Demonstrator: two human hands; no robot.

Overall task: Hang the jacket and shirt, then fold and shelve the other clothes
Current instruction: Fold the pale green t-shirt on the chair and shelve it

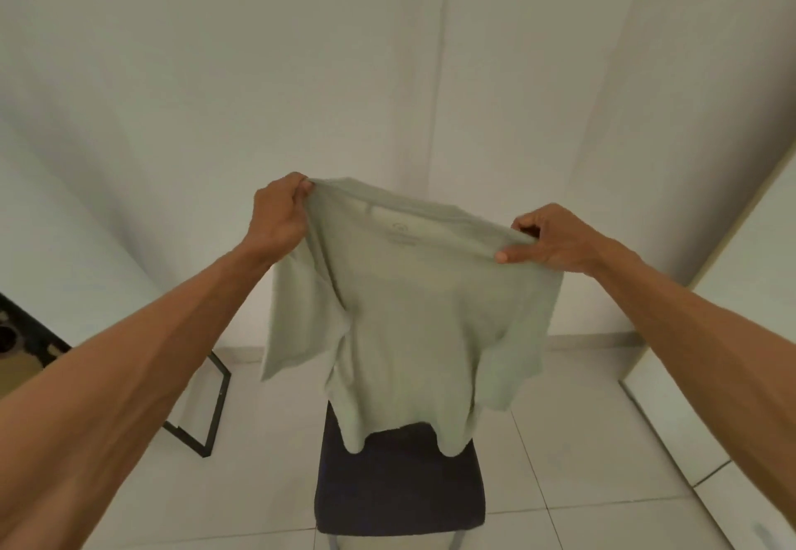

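A plain pale wall [215, 75] fills the upper half of the head view, above a floor [560, 442] of large light tiles. A white cabinet front [732, 377] runs along the right edge.

A person holds a pale green T-shirt [409, 312] up in the air at centre frame, both bare arms stretched forward. It hangs spread by its shoulders, with the collar on top and a faint printed label showing inside the neck. A short sleeve droops on each side. Its rumpled hem falls in front of a dark chair [400, 485] standing on the tiles directly below. Whether cloth and seat touch cannot be told.

A thin black frame [219, 413] stands on the floor to the chair's left, near the wall. A dark patterned object at the far left edge is too cut off to identify.

The left grip [280, 213] pinches the shirt's left shoulder seam beside the collar, fingers curled over the fabric. The right grip [555, 239] holds the opposite shoulder, thumb pressed along the front and fingers tucked behind. It sits slightly lower than the left, so the neckline slopes.
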